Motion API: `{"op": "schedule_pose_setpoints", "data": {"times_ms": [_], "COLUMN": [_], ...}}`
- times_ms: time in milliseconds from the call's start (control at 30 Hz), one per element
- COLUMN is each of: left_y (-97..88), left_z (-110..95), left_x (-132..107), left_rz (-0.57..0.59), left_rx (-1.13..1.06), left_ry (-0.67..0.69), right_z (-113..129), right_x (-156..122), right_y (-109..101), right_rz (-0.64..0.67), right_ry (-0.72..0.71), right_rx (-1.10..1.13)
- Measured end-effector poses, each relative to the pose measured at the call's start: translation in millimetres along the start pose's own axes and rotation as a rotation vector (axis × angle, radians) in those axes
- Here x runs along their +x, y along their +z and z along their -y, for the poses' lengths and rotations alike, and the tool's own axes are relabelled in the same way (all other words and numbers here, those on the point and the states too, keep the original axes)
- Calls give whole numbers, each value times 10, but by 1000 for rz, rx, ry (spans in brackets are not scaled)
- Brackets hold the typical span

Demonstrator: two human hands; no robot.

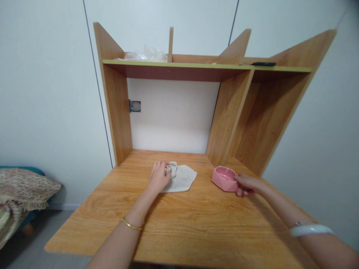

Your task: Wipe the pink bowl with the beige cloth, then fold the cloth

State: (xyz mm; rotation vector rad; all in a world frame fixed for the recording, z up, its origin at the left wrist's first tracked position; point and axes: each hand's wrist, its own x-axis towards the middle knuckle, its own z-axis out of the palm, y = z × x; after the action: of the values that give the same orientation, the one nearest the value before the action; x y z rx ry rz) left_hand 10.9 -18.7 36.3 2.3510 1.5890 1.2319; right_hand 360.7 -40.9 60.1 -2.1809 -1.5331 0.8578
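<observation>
My left hand (160, 175) is closed on a bunched part of a pale grey cloth (183, 178); the rest of the cloth lies flat on the wooden desk (179, 224). Over on the right, my right hand (247, 184) grips the near right rim of a pink ashtray (224, 180) with angular, faceted sides. The thumb is at its rim and the fingers curl below. The ashtray's inside faces up and looks bare. Whether its base touches the desk I cannot tell.
A wooden hutch with an upper shelf (179, 66) rises behind the desk. On that shelf are a clear plastic bag (146, 55) and a black flat object (263, 64). A wall box (135, 106) shows at back left. A blanket-covered seat (25, 186) stands left.
</observation>
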Motion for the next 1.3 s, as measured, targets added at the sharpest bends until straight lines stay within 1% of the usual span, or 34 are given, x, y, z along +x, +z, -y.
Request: {"op": "schedule_pose_setpoints", "data": {"times_ms": [67, 100, 200, 233, 267, 300, 333, 367, 433, 467, 533, 600, 767, 867, 967, 1033, 1100, 1233, 1300], "left_y": [11, 21, 61, 74, 85, 93, 98, 99, 93, 86, 71, 54, -3, -56, -111, -130, -121, -9, 63], "left_z": [13, 21, 42, 50, 59, 68, 77, 87, 105, 112, 121, 121, 113, 107, 73, 21, -58, -268, -365], "left_x": [-2, -4, -12, -14, -14, -12, -9, -4, 7, 13, 23, 31, 38, 40, 47, 49, 40, -28, -73], "left_rz": [-15, -12, 25, 35, 40, 38, 32, 26, 20, 20, 24, 21, -37, -125, -238, -260, -207, 46, 125], "left_rx": [21, 30, 51, 56, 59, 60, 58, 55, 44, 38, 29, 32, 52, 35, 14, 11, 2, -59, -73], "left_ry": [-28, -37, -52, -56, -61, -66, -69, -71, -71, -71, -74, -85, -130, -175, -205, -188, -150, -52, -27], "right_z": [37, 78, 290, 380, 472, 561, 643, 716, 833, 878, 949, 1002, 1062, 1060, 1056, 1069, 1108, 1269, 1377], "right_x": [-19, -44, -177, -235, -293, -349, -398, -438, -490, -501, -490, -438, -170, -21, 44, 44, 23, -62, -134], "right_y": [-65, -101, -142, -109, -44, 49, 167, 301, 573, 692, 865, 943, 923, 909, 912, 906, 880, 766, 705], "right_rz": [-36, -101, -452, -546, -581, -563, -510, -441, -259, -212, -192, -227, -250, -241, -211, -213, -213, -205, -193], "right_ry": [13, 18, -49, -76, -125, -184, -257, -304, -395, -420, -449, -451, -462, -532, -619, -665, -697, -754, -804], "right_rx": [-69, -121, -278, -309, -321, -318, -313, -322, -376, -417, -518, -609, -739, -772, -782, -770, -729, -523, -383]}}
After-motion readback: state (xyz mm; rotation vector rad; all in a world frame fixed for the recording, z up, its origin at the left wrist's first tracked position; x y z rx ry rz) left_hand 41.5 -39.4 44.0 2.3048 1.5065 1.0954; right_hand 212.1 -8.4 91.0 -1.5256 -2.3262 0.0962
